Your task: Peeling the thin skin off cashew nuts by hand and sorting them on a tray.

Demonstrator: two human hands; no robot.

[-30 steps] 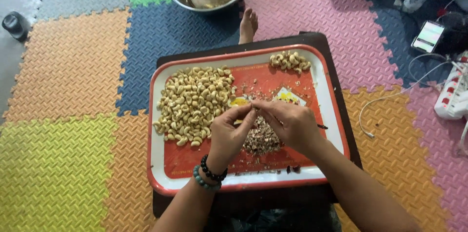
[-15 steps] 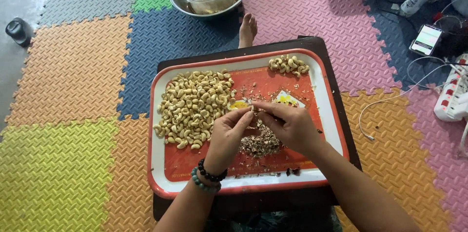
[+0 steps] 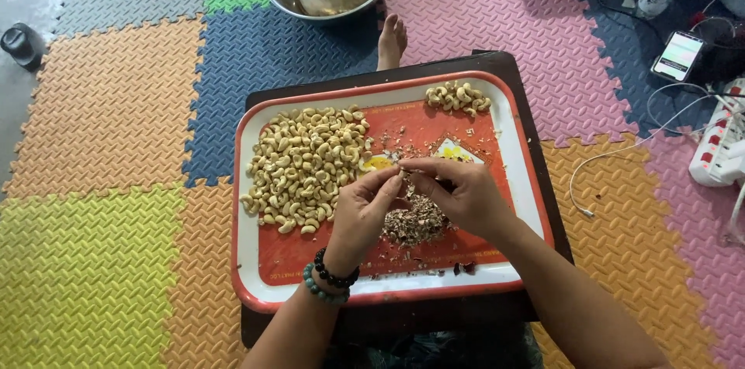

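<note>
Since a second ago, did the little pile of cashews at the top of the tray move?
No. The small cashew pile sits in the same far right corner of the red tray; the whole picture shifts a bit because the head camera moved.

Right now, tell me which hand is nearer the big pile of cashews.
Left. The left hand sits just beside the big pile of cashews, at its right edge; the right hand is farther right, above the heap of peelings.

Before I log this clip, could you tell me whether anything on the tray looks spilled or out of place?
Nothing looks badly wrong. Brown skin flakes lie scattered across the red tray beyond the main heap of peelings under the left hand and right hand. Both cashew piles look tidy.
</note>
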